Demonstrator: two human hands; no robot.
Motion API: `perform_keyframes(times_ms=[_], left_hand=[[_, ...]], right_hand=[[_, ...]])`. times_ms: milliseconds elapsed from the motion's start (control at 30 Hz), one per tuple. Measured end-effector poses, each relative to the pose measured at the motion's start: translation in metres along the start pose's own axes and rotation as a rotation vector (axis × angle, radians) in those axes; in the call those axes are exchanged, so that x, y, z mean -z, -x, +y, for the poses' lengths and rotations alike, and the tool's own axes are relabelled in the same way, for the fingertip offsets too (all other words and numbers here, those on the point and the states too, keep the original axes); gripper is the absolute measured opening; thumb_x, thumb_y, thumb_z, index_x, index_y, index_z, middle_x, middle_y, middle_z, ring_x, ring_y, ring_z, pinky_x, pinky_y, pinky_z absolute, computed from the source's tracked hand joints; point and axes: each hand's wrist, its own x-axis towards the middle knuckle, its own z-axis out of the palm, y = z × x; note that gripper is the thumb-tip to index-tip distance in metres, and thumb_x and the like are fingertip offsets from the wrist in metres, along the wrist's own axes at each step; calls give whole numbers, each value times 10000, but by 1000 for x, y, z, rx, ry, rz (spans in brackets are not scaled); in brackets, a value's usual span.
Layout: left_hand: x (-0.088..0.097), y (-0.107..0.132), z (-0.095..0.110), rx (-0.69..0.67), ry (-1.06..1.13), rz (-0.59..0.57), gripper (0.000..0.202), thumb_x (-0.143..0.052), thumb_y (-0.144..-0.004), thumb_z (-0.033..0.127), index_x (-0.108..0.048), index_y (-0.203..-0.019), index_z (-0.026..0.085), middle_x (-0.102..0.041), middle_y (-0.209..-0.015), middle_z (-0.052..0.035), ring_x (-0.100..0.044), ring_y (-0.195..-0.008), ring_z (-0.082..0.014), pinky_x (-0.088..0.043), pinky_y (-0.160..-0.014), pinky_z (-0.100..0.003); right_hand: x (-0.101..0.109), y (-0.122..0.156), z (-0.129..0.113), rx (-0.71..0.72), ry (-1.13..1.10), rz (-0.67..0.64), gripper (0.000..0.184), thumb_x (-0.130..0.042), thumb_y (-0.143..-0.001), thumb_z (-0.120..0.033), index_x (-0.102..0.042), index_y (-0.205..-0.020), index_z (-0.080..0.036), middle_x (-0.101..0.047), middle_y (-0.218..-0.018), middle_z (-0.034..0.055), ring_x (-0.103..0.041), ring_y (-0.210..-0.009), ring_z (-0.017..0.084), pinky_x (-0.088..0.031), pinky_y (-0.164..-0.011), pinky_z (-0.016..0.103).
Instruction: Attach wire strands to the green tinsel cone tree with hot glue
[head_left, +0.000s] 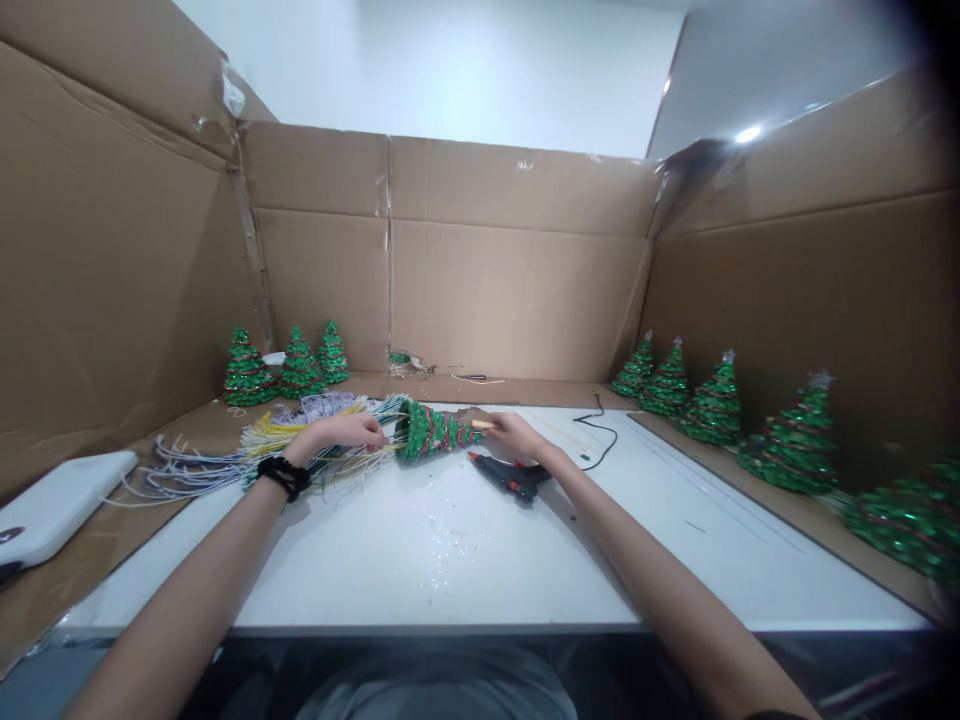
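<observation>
A small green tinsel Christmas tree [439, 432] with red garland lies on its side on the white table, its open base to the left and its tip to the right. My right hand [516, 437] is closed at the tip, its fingers on a short tan stick-like piece [484, 425]. By the base, my left hand [360, 430] has its fingers drawn together; what they pinch is too small to make out. Below that hand runs a spread of white, yellow and green strands [277, 435]. A black glue gun [511, 478] with a red-orange nozzle lies below my right hand.
Finished-looking trees stand along the right side [712, 400], and three more trees [301, 362] at the back left. A white flat device [64, 505] lies at the left. Cardboard walls [517, 290] enclose the table [360, 580]. A black cord [600, 435] runs toward the back.
</observation>
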Motion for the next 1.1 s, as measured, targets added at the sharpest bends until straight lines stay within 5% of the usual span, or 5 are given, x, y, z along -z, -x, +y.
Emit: perform_keyframes(times_ms=[200, 467, 1100], left_hand=[[-1, 0, 2, 15, 85, 69, 314, -447, -713, 463, -536, -796, 173, -591, -743, -16, -491, -661, -161, -364, -594, -248], [-1, -7, -12, -63, 170, 5, 261, -515, -660, 423, -576, -694, 171, -598, -695, -6, -537, -695, -163, -415, -645, -244], [1, 4, 5, -68, 4, -18, 259, -465, -709, 364, -571, -834, 164, -591, -800, -19, -516, -722, -168, -392, -629, -233]], right_hand=[[-1, -1, 2, 6, -7, 2, 182, -511, -798, -274, -527, -661, -155, -529, -629, 2, -416, -564, 112, -242, -509, 227], [0, -1, 1, 3, -36, 4, 180, -506, -799, -264, -504, -651, -161, -511, -621, -2, -410, -557, 109, -251, -506, 224], [11, 6, -6, 34, -72, -66, 156, -486, -790, -241, -574, -716, -136, -494, -619, -11, -399, -564, 104, -262, -518, 217]])
